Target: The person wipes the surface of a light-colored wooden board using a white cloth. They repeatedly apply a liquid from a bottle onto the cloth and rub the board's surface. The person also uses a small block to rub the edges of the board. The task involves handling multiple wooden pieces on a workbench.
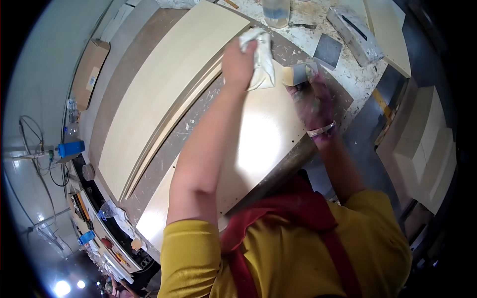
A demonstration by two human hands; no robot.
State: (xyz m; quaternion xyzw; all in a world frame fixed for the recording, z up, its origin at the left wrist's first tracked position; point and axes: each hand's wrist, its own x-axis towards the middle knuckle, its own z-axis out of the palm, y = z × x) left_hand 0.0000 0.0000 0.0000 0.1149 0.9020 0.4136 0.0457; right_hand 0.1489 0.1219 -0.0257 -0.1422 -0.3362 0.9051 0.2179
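Note:
A pale, glossy wooden panel (263, 134) with small holes along its edge lies in front of me. My left hand (238, 64) is closed on a crumpled white cloth (263, 62), which rests at the panel's far end. To the right, my right hand (314, 99), purplish in a thin glove or from stains, grips a small flat grey piece with a tan end (297, 74). It is held over the panel's far right corner; whether it touches the wood I cannot tell. A white band (321, 130) circles that wrist.
Another pale panel (169, 84) lies left on the brown worktop (191, 116). Beyond my right hand are a grey square plate (327, 51), a dusty, pale box-shaped object (354, 35) and a clear container (276, 12). Pale boards (422, 144) stand at far right; a cardboard box (90, 74) sits far left.

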